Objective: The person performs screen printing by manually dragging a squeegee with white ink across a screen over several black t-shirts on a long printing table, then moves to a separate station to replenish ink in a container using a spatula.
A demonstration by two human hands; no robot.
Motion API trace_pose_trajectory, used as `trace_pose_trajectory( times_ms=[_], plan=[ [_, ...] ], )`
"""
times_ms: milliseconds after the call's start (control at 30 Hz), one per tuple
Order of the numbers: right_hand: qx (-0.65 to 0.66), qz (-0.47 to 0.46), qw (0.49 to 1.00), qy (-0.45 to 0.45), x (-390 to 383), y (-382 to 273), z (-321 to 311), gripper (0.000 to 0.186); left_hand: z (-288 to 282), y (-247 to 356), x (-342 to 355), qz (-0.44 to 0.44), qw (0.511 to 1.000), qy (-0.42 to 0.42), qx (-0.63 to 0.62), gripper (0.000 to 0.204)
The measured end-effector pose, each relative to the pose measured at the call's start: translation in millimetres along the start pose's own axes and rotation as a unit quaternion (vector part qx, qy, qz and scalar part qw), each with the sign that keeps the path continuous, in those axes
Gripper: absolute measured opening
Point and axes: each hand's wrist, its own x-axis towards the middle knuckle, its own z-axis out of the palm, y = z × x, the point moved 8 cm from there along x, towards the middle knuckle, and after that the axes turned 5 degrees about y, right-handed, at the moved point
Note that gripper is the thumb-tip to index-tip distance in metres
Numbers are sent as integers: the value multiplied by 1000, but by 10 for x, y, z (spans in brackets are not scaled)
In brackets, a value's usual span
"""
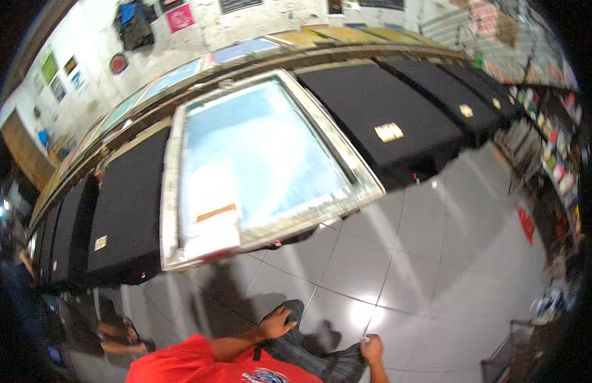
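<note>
My left hand [277, 323] rests at my left thigh against dark grey shorts [296, 348], fingers stretched out and holding nothing. Beside the other thigh hangs my right hand [372, 348], its fingers curled together; a small pale spot shows at the fingertips, too blurred to name. In front of me a large framed printing screen [264, 147] with a pale blue mesh lies over the sloping row of boards. A brown-edged strip [216, 214], possibly a squeegee, lies in its near left corner. Neither hand touches the screen.
Black cloths with small pale prints flank the screen: one at right [372, 102], one at left [127, 198]. More coloured screens [245, 49] line the back. Grey floor tiles [423, 255] spread below. Another person's legs [123, 338] show at lower left; cluttered shelves [557, 147] stand right.
</note>
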Motion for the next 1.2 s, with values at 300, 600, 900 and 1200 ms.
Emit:
trace_pose_trajectory(
  times_ms=[300,600,900,1200],
  plan=[
    [483,88,871,37,1007,-3137,-2462,48,-3782,695,-1638,-252,813,367,-375,15],
    [433,-55,893,108,2469,-4251,-2939,46,-4357,8,-608,-320,808,364,-336,44],
    [258,-116,949,138,2405,-4496,-2902,41,-4553,79,-217,-339,834,410,-149,40],
    [39,-534,839,-99,502,-6480,-2841,61,-4554,182,-163,-316,819,423,-226,42]
  ],
)
